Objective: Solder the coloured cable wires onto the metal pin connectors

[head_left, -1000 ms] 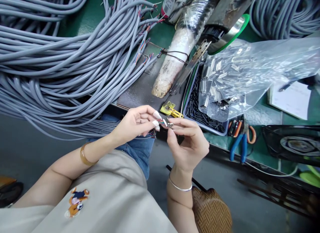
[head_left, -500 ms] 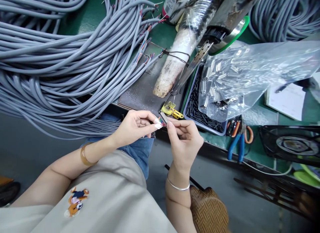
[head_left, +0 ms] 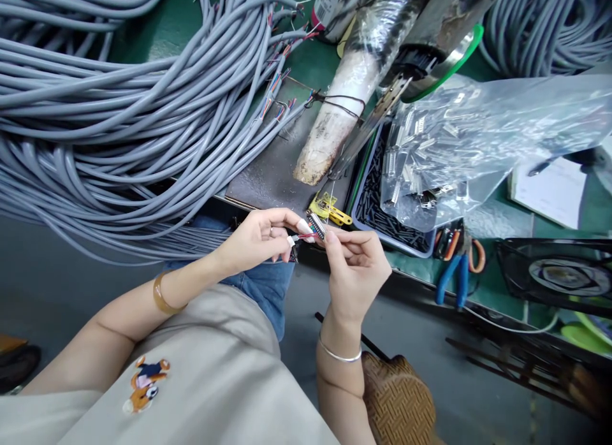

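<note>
My right hand (head_left: pixel 356 260) pinches a small multi-pin connector (head_left: pixel 316 224) with a metal shell between thumb and index finger. Thin coloured wires (head_left: pixel 306 236), red ones most visible, run from the connector toward my left hand (head_left: pixel 265 238). The left fingers are closed around the wire end, with white coverings on the thumb and index tips. That index tip lies close against the connector; whether it touches is too small to tell. Just beyond the connector, at the bench edge, lies a yellow cutter (head_left: pixel 329 209). The cable below my left fingers is mostly hidden.
Grey cables (head_left: pixel 157 107) with stripped ends cover the left of the bench. A wrapped white tube (head_left: pixel 329 113) slants over a dark board (head_left: pixel 262 177). Rightward are a bin of small black pieces (head_left: pixel 366 206), a plastic bag of metal parts (head_left: pixel 430 158) and blue-handled pliers (head_left: pixel 454 279).
My left thumb has drawn back to the left from the connector, so more red wire shows. The connector has turned slightly in my right fingers. The view has shifted a little.
</note>
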`<state>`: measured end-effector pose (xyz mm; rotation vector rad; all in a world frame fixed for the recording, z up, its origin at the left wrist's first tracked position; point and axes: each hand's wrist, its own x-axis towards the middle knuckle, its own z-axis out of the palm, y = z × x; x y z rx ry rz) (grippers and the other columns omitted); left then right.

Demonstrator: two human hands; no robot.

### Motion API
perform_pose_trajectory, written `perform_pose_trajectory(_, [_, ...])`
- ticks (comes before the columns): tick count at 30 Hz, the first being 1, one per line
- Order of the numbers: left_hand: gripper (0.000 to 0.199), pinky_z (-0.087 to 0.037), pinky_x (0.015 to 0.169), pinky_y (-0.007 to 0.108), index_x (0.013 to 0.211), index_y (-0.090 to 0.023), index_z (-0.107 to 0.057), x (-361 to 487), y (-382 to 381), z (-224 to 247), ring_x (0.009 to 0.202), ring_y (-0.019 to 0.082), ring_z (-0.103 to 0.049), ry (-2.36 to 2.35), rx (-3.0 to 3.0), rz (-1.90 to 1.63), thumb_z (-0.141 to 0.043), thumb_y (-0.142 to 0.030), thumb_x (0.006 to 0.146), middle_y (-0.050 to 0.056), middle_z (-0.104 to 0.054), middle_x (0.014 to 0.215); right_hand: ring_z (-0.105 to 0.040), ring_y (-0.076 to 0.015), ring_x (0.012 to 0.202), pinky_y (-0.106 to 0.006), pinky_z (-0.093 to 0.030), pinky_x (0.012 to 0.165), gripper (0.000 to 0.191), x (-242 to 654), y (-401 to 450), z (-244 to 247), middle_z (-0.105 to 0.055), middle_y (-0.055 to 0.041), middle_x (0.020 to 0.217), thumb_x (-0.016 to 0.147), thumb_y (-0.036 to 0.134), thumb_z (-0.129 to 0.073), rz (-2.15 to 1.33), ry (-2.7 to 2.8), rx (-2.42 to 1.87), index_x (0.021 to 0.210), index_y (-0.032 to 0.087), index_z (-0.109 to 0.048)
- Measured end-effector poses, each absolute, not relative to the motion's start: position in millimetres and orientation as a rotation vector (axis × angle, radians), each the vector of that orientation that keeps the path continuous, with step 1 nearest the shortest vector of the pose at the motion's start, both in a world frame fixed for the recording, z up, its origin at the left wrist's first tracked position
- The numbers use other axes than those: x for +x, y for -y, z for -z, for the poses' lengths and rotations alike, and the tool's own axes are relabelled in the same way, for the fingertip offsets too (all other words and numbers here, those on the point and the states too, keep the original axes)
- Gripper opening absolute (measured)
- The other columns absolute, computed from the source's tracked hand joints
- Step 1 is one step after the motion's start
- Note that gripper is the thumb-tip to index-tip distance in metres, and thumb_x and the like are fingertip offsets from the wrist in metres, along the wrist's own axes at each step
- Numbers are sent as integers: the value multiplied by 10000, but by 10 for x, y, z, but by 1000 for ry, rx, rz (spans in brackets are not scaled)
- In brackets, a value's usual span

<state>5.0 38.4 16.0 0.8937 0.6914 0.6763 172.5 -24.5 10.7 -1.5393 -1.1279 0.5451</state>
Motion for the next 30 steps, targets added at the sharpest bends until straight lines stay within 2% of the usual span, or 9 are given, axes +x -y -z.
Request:
perform_pose_trajectory(6, [262,-429,498,176,917,-123,-692,47,-380,-127,530,77,-586,-682,886,-691,-615,-93,669,-18,-666,631,-805,-158,828,-237,-667,724,119,1704,251,-102,-821,-30,942,896,278,-753,-483,1169,-1513,863,197,-672])
perform_pose_trajectory(15, [213,-420,516,181,899,-122,-713,49,-374,-133,522,75,-545,-712,918,-685,-651,-134,695,-2,-654,614,-802,-148,862,-215,-659,722,96,1690,236,-111,-817,-22,927,888,218,-759,-431,1202,-1457,845,196,-676])
perform_pose_trajectory(24, [194,-429,496,170,843,-124,-684,82,-362,-144,530,68,-564,-703,920,-717,-774,-249,726,8,-643,679,-803,-165,869,-254,-670,724,104,1685,242,-97,-816,-32,927,896,234,-752,-437,1185,-1456,848,202,-665])
perform_pose_trajectory(30, [173,-352,450,164,755,-133,-644,166,-343,-175,490,28,-438,-812,971,-812,-766,-254,738,0,-620,697,-804,-172,910,-265,-662,744,63,1636,237,-18,-815,-32,968,906,202,-733,-292,1260,-1471,900,210,-671])
